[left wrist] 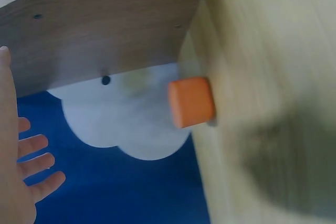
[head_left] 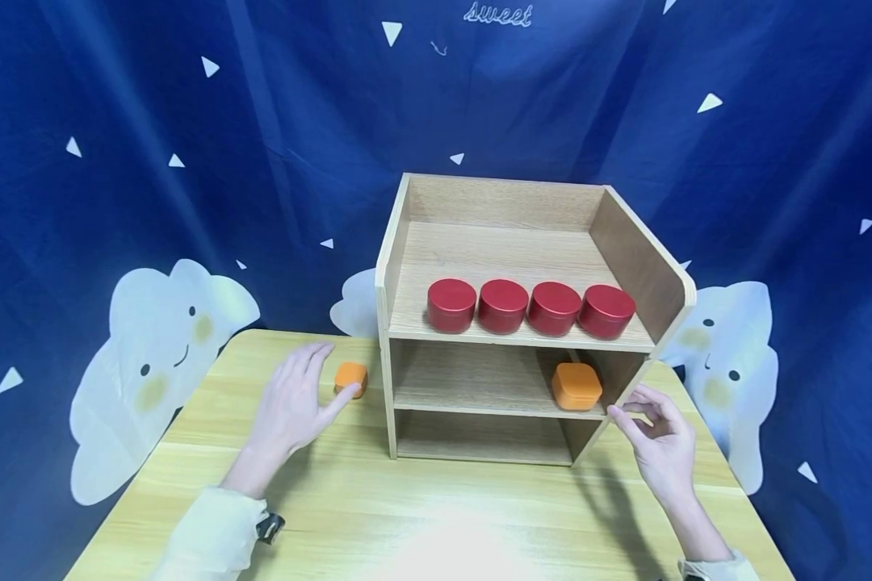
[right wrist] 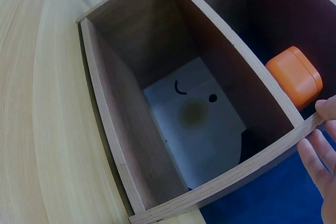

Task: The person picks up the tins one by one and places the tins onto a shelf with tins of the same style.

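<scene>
My left hand (head_left: 294, 399) hovers over the table's left side, fingers extended and thumb spread, holding nothing. Close beyond its thumb an orange rounded-square box (head_left: 351, 379) sits on the table, left of the wooden shelf unit (head_left: 480, 403). In the left wrist view the same orange box (left wrist: 192, 102) appears apart from the fingers. At the shelf's right side, my right hand (head_left: 661, 440) pinches the front edge of the side panel, thumb on the edge and fingers along its outer face. Just inside that panel, a second orange box (head_left: 577, 386) stands on the middle shelf.
Several round red tins (head_left: 504, 307) line the front of the top shelf. A glossy wooden table (head_left: 349, 516) carries the unit. Behind hangs a dark blue curtain (head_left: 320, 121) printed with clouds and triangles.
</scene>
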The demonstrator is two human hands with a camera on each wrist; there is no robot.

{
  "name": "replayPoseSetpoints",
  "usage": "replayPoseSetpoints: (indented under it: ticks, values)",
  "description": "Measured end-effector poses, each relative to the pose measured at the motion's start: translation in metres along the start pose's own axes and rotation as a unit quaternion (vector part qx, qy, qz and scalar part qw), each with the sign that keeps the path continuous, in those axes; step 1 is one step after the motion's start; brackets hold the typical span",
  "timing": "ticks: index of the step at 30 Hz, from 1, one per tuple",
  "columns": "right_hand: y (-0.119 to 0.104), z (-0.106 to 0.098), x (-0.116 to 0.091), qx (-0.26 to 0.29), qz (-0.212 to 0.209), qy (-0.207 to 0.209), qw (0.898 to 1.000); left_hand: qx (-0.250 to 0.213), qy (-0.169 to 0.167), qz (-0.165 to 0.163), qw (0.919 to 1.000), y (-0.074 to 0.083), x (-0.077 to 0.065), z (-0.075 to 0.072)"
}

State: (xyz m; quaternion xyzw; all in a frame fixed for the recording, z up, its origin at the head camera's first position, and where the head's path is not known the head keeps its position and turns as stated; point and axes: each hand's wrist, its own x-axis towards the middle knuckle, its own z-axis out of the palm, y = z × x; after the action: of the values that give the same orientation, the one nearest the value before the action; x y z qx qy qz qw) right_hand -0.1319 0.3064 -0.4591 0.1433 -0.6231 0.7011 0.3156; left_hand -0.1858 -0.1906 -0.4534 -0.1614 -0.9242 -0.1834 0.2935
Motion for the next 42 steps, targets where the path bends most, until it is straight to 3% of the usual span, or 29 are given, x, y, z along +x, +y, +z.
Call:
replayPoseSetpoints:
  ticks: [15, 28, 42]
  values:
    - [0.001, -0.005, 0.000, -0.034, 0.014, -0.004, 0.999, -0.006, -0.069, -0.073, 0.9949, -0.013, -0.009, 0.046]
    - [0.000, -0.001, 0.001, 0.010, -0.003, 0.000, 1.000, 0.004, -0.118, -0.128, 0.9847, -0.029, -0.007, 0.075]
    - [0.000, -0.001, 0.000, 0.007, 0.000, -0.001, 1.000, 0.032, -0.187, -0.116, 0.9749, -0.063, -0.009, 0.090]
